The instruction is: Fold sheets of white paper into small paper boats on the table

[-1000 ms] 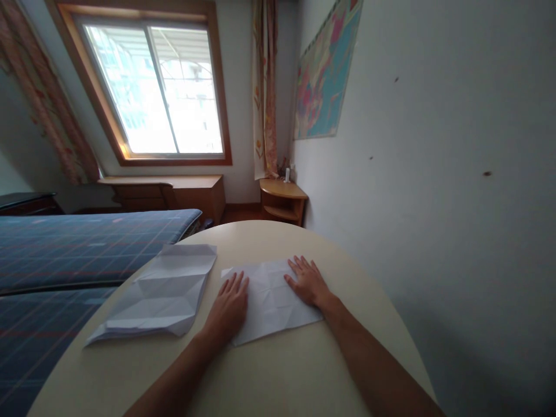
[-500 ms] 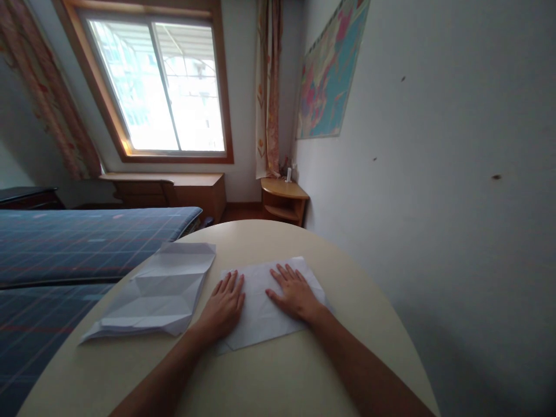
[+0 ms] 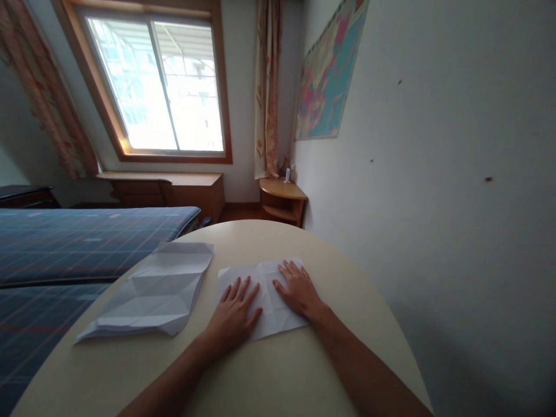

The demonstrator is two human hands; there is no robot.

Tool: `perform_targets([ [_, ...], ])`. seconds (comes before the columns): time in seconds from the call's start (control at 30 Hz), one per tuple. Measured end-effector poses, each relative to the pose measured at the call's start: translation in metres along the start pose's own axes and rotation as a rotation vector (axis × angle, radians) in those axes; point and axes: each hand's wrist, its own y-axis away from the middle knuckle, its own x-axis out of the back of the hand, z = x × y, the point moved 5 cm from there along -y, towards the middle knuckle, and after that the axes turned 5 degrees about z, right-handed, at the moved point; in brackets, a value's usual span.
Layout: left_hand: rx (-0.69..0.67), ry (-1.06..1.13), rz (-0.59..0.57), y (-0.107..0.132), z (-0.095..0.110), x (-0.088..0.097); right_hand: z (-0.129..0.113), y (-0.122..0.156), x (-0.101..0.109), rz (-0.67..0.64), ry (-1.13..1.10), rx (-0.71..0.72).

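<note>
A white sheet of paper (image 3: pixel 267 295) with faint creases lies flat on the round cream table (image 3: pixel 256 237). On its left part rests my left hand (image 3: pixel 234 310), palm down, fingers spread. My right hand (image 3: pixel 299 289) lies flat over the sheet's right side, fingers stretched toward the far edge and thumb apart. Neither hand grips anything. The palms hide the paper's lower left corner and some of its right edge. To the left is a stack of folded white papers (image 3: pixel 160 289) with deep creases, apart from both hands.
Left of the table stands a bed with a blue plaid mattress (image 3: pixel 87 249). The white wall (image 3: pixel 434 231) runs close along the right. Farther back are a wooden corner shelf (image 3: pixel 282 188), a desk (image 3: pixel 195 182) and a window (image 3: pixel 160 87).
My left hand has shifted right and its fingers have spread wider on the paper. My right hand has slid slightly right. The creased stack has stayed put.
</note>
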Motion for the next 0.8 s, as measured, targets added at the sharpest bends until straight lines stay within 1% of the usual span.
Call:
perform_targets([
  [0.07,0.016,0.0,0.012,-0.001,-0.005,0.0,-0.016,0.006,0.0,0.001,-0.047,0.124],
  [0.13,0.028,0.003,0.027,-0.002,-0.01,0.0,-0.03,0.012,-0.005,-0.039,-0.083,0.229],
  [0.2,0.04,-0.003,0.032,-0.004,-0.016,-0.001,-0.035,0.015,-0.01,-0.089,-0.085,0.254],
  [0.27,0.071,-0.026,0.025,-0.005,-0.024,-0.001,-0.028,0.013,-0.013,-0.109,-0.058,0.209],
  [0.37,0.16,-0.076,0.004,-0.006,-0.04,-0.001,-0.005,0.004,-0.011,-0.101,-0.006,0.08],
  [0.47,0.188,-0.087,0.006,-0.007,-0.054,0.0,0.017,-0.002,-0.006,-0.091,0.032,-0.027],
  [0.53,0.174,-0.075,0.024,-0.007,-0.06,0.0,0.024,-0.002,-0.003,-0.082,0.043,-0.052],
  [0.6,0.143,-0.055,0.04,-0.007,-0.067,0.0,0.026,0.0,-0.002,-0.074,0.044,-0.054],
  [0.73,0.014,0.023,0.074,-0.005,-0.083,0.002,0.027,0.002,-0.004,-0.07,0.035,-0.054],
  [0.8,-0.007,0.044,0.08,-0.004,-0.092,0.003,0.028,0.002,-0.004,-0.067,0.032,-0.055],
])
